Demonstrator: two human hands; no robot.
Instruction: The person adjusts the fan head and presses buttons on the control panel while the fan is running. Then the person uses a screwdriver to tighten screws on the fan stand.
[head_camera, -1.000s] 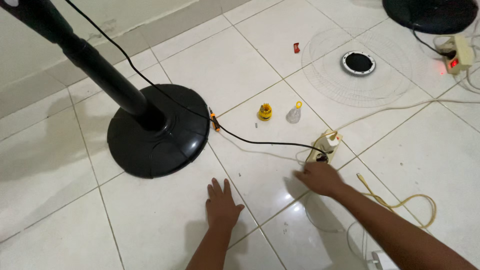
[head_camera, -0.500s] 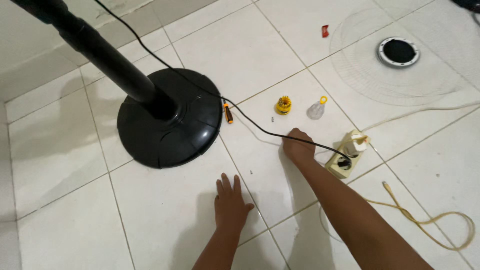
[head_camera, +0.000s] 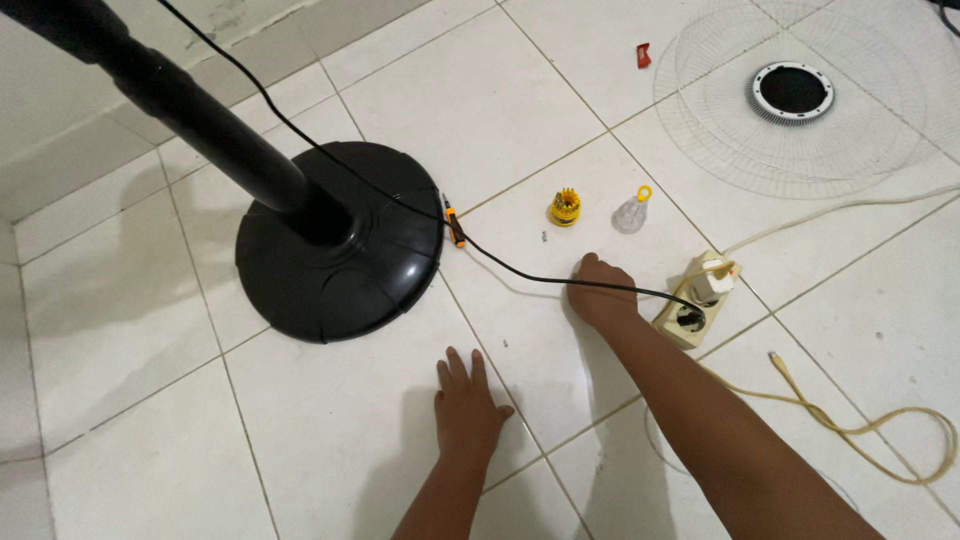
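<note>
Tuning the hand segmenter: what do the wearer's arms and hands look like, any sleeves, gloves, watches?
Both are bare: the left hand and right hand wear no gloves, rings or watch that show. Both forearms are uncovered to the frame edge, with no sleeve cuff, strap or marking in view.

The left hand (head_camera: 466, 412) lies flat on the white tiled floor (head_camera: 120, 330); the right hand (head_camera: 601, 291) touches the black cord (head_camera: 520, 272).
</note>
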